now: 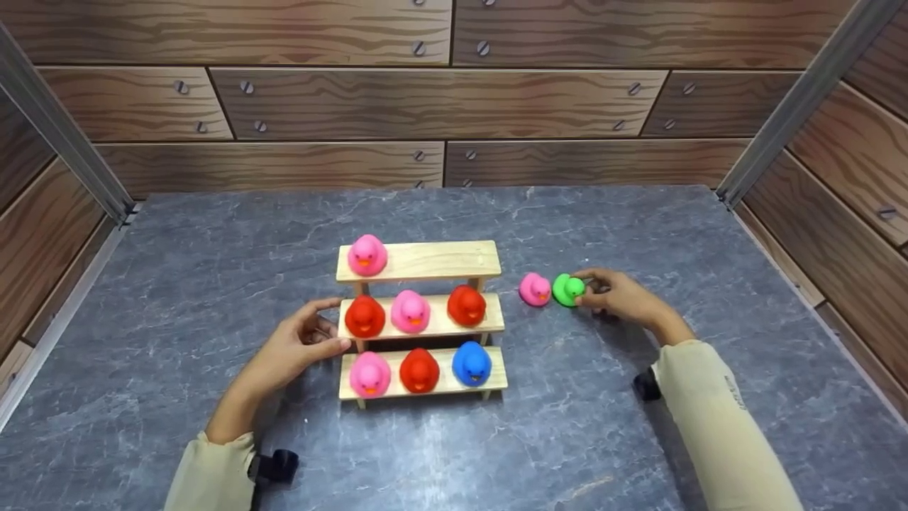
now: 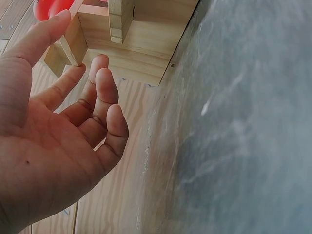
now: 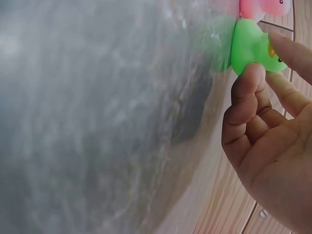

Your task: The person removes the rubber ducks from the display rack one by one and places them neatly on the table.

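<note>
A three-tier wooden stand (image 1: 440, 261) holds several rubber ducks in the head view. My left hand (image 1: 292, 348) holds the left end of its middle tier, thumb at the front and index finger behind; in the left wrist view the other fingers (image 2: 117, 122) curl loosely beside it. To the stand's right, my right hand (image 1: 624, 294) pinches a green rubber duck (image 1: 565, 289) between thumb and fingers, down at the tabletop. Just left of that duck sits a pink duck (image 1: 533, 289). The right wrist view shows the green duck (image 3: 248, 46) close beside the pink one (image 3: 265, 7).
On the top tier a pink duck (image 1: 367, 255) sits at the left. The middle tier bears red, pink (image 1: 411, 311) and red ducks; the bottom one pink, red and blue (image 1: 472, 363). Wood-patterned walls (image 1: 447, 106) enclose the grey marbled table (image 1: 567, 426).
</note>
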Demonstrator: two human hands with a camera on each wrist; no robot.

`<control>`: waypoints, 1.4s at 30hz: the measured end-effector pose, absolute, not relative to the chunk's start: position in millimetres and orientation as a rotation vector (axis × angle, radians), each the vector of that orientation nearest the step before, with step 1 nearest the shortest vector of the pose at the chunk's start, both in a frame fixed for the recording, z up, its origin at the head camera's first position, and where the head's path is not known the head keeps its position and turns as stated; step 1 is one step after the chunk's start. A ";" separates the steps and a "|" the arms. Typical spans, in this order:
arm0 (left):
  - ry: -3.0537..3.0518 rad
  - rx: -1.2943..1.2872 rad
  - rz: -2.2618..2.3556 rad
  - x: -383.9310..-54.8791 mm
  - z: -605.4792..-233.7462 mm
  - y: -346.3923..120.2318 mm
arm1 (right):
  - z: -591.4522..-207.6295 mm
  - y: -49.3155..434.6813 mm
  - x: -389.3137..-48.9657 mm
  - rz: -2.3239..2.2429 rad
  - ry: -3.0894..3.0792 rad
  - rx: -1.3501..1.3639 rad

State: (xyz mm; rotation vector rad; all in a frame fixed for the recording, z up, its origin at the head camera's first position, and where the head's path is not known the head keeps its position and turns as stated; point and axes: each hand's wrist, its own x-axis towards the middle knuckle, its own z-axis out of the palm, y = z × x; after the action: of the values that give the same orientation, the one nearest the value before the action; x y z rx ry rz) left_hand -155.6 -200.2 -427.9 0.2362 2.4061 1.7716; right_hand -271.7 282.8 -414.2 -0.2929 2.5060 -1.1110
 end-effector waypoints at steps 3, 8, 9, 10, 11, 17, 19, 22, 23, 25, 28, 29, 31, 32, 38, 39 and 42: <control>2.401 0.236 1.773 -155.6 -428.2 -199.7 | -410.9 285.3 -270.2 -1.116 2.507 -0.279; 2.416 0.231 1.761 -156.0 -428.5 -199.9 | -403.1 283.8 -267.2 -1.154 2.542 -0.292; 2.420 0.231 1.759 -156.2 -428.7 -199.9 | -401.4 282.5 -266.5 -1.164 2.548 -0.291; 2.422 0.230 1.758 -156.4 -428.9 -200.0 | -399.6 280.7 -265.7 -1.179 2.552 -0.288; 2.425 0.231 1.758 -156.5 -429.1 -200.1 | -398.2 278.8 -264.8 -1.199 2.552 -0.281; 2.419 0.229 1.756 -155.2 -430.3 -200.6 | -394.1 264.5 -256.1 -1.433 2.487 -0.282; 2.416 0.232 1.755 -155.1 -430.2 -200.4 | -392.8 259.0 -252.9 -1.539 2.437 -0.308; 2.416 0.233 1.752 -155.6 -429.4 -199.9 | -388.0 249.8 -248.3 -1.648 2.372 -0.338; 2.421 0.231 1.749 -155.9 -429.2 -199.8 | -385.9 246.5 -246.9 -1.669 2.355 -0.340; 2.427 0.226 1.744 -156.1 -429.0 -199.7 | -381.9 240.3 -244.4 -1.709 2.318 -0.352; 2.434 0.223 1.737 -156.3 -429.0 -199.8 | -376.5 231.5 -241.4 -1.760 2.271 -0.375; 2.436 0.222 1.737 -156.4 -429.1 -199.7 | -375.0 228.8 -240.7 -1.777 2.257 -0.383; 2.437 0.221 1.740 -156.6 -429.1 -199.7 | -371.9 223.1 -239.5 -1.795 2.241 -0.398; 2.436 0.221 1.741 -156.6 -429.1 -199.8 | -370.0 220.2 -238.9 -1.795 2.243 -0.404; 2.434 0.234 1.742 -156.4 -429.4 -199.9 | -359.7 201.9 -236.2 -1.773 2.250 -0.454; 2.434 0.235 1.742 -156.5 -429.4 -199.9 | -357.9 198.5 -235.8 -1.773 2.245 -0.467; 2.433 0.235 1.745 -156.7 -429.0 -200.0 | -351.7 187.2 -233.3 -1.782 2.219 -0.514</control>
State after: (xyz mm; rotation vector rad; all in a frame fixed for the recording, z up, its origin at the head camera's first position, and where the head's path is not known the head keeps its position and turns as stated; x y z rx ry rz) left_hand -156.7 -200.0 -429.0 0.2355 2.4332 1.7453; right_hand -233.3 187.2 -351.7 -0.5145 2.2193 -1.7820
